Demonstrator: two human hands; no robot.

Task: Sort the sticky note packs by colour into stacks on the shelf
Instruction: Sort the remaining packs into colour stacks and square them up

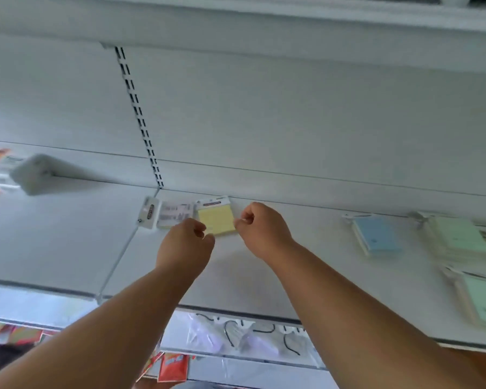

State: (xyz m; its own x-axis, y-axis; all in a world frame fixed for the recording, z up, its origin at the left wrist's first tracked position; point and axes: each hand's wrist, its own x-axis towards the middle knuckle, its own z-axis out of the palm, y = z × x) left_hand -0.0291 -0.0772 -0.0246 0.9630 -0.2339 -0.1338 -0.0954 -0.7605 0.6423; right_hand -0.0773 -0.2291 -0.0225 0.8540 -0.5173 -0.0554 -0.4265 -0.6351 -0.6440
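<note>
yellow pack (216,221): both hands pinching it, left hand (185,245) + right hand (260,230), mid-frame
done: blue stack (376,237), green stack (458,237) sitting right
left: prob more sorting

Hands at yellow pack (216,220) (shelf (292,248))

Back of shelf (264,279): the yellow pack (216,220) lies against the rear wall, a face-down pack (174,214) touching its left side.
Left edge: a wire divider (118,256) runs front to back, closing that side.
Centre: bare shelf surface between the yellow pack and the blue pack (378,237), open from the front edge.
Right: blue pack, then green packs (460,237), near one another.
Above: the upper shelf (236,26) caps the opening.
Reach: left hand (187,242) and right hand (260,228) flank the yellow pack.
</note>
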